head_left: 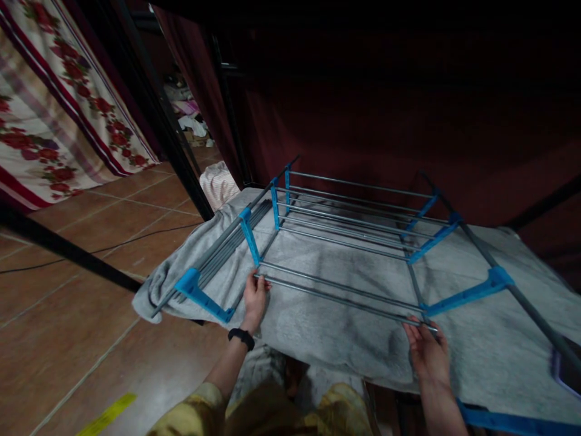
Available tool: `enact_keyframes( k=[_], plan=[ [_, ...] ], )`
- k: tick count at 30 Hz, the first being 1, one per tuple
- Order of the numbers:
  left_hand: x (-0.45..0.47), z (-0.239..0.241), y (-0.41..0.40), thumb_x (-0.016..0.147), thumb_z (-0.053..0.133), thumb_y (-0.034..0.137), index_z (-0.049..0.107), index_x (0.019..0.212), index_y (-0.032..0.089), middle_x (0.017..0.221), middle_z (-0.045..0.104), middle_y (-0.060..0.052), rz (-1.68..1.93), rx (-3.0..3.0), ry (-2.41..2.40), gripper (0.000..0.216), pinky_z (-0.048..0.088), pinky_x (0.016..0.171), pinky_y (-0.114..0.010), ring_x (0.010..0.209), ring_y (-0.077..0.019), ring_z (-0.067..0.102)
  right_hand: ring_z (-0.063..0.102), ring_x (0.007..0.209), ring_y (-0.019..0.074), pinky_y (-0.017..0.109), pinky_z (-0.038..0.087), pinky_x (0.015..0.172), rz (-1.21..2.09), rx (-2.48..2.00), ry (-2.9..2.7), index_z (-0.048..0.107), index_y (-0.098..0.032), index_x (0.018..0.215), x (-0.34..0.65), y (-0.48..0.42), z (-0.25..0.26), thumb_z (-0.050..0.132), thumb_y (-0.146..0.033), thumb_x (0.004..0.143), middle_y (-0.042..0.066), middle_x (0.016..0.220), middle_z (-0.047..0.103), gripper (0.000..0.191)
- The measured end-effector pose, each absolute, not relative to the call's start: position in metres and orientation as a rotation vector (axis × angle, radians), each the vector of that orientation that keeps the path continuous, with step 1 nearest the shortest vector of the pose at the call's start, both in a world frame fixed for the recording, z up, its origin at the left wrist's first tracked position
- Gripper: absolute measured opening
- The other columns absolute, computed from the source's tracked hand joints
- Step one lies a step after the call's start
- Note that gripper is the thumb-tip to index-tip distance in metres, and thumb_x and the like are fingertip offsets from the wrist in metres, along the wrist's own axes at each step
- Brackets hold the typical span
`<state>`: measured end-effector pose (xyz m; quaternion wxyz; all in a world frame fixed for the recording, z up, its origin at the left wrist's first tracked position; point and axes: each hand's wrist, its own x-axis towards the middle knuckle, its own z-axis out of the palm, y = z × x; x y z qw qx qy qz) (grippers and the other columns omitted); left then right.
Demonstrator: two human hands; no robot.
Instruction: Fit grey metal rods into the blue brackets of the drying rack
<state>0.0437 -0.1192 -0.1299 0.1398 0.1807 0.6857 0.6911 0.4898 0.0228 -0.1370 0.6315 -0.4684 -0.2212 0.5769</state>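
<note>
Head view: you have both ends of a metal rod (336, 298) pinched, left hand (255, 298) on one and right hand (430, 352) on the other, over the grey blanket (336, 342) at the near side of the rack (345, 244). The step in hand looks like placing that rod along the rack; the next move seems to call for keeping both ends level while lining them up with the blue brackets (469, 292).

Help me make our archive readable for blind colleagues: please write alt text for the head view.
A person's left hand and right hand hold a thin metal rod near its ends, at the near side of a rack with blue brackets. The rack rests on a grey blanket before a dark red curtain.
</note>
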Motion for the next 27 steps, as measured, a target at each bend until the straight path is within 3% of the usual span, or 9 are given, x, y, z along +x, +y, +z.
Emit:
enact_keyframes(
  k=[16,22,27],
  plan=[
    [0.033,-0.119,-0.118,0.060,0.084,0.033,0.062,0.098,0.018,0.072,0.064,0.004,2.105,0.269,1.691,0.046,0.050,0.062,-0.024,0.061,-0.0119,0.064,0.075,0.084,0.0166,0.031,0.064,0.077,1.345,-1.038,-0.448,0.058,-0.027,0.104,0.485,0.025,-0.135,0.084,-0.019,0.062,-0.002,0.088,0.075,0.050],
    [0.033,-0.107,-0.117,0.065,0.079,0.013,0.063,0.095,0.020,0.071,0.067,0.004,2.188,0.085,1.495,0.035,0.055,0.070,-0.023,0.071,-0.0120,0.068,0.074,0.080,0.0166,0.032,0.064,0.076,1.313,-1.027,-0.413,0.057,-0.028,0.107,0.477,0.027,-0.130,0.086,-0.020,0.060,-0.002,0.086,0.075,0.056],
    [0.032,-0.095,-0.120,0.069,0.075,0.005,0.067,0.089,0.017,0.078,0.072,0.001,2.173,-0.005,1.386,0.025,0.055,0.068,-0.018,0.072,-0.0094,0.068,0.074,0.080,0.0160,0.031,0.064,0.077,1.317,-1.026,-0.419,0.059,-0.027,0.101,0.469,0.030,-0.127,0.087,-0.023,0.060,-0.002,0.086,0.076,0.050]
  ],
)
